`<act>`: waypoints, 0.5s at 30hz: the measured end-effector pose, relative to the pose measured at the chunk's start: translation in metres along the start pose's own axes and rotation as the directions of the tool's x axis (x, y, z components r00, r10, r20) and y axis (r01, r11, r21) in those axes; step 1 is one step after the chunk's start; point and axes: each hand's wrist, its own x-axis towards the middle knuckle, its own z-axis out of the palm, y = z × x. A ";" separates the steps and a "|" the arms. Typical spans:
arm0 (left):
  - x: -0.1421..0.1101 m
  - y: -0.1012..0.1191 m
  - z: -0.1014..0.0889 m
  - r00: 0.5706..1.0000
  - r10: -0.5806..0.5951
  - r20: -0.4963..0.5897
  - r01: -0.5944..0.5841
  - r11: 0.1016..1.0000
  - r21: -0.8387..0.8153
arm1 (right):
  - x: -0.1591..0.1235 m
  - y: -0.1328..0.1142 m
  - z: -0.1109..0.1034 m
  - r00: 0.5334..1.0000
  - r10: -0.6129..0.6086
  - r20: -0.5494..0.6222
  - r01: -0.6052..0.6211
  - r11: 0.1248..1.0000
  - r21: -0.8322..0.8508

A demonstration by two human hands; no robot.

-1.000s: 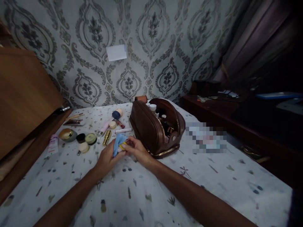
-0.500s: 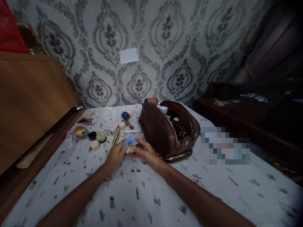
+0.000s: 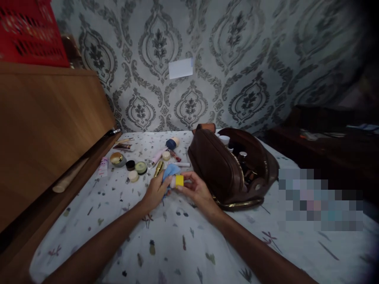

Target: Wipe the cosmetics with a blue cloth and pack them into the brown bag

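My left hand [image 3: 154,192] is closed around a light blue cloth [image 3: 171,170] and the pale end of a small container with a yellow cap [image 3: 179,181]. At the other end, the fingertips of my right hand [image 3: 197,192] pinch the yellow part. Part of the container is hidden by the cloth and fingers. Just right of my right hand stands a brown leather toiletry bag [image 3: 211,169], unzipped, with white-lidded jars [image 3: 224,139] and other bottles inside. Beyond my left hand lie a gold tube [image 3: 159,168] and a white stick [image 3: 181,164].
Several small jars, among them a green one [image 3: 141,168], lie left of my hands. A pink tube [image 3: 103,166] is near the wooden cabinet [image 3: 50,130], which carries a red basket [image 3: 32,35]. A blurred-out patch [image 3: 319,201] covers the right of the patterned sheet.
The view has swung left, so everything sits further right. The yellow part now shows plainly between my hands, and the cloth has bunched towards my left hand.
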 end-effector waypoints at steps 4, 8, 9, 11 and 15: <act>0.002 -0.001 -0.001 0.994 0.109 0.017 -0.108 0.994 -0.020 | -0.003 -0.001 0.005 0.996 -0.092 0.015 0.093 0.994 -0.053; 0.004 -0.006 -0.001 0.992 0.081 0.095 -0.064 0.983 -0.171 | -0.009 0.000 0.005 0.975 -0.217 0.055 0.224 0.941 -0.253; 0.005 -0.007 -0.001 0.992 0.056 0.109 -0.034 0.979 -0.200 | -0.010 0.001 0.005 0.964 -0.255 0.067 0.264 0.914 -0.307; 0.006 -0.008 -0.002 0.992 0.023 0.122 0.005 0.974 -0.227 | -0.012 0.003 0.005 0.945 -0.314 0.093 0.325 0.861 -0.392; 0.006 -0.005 -0.004 0.991 0.014 0.136 0.022 0.964 -0.264 | -0.013 0.002 0.005 0.925 -0.362 0.115 0.371 0.798 -0.475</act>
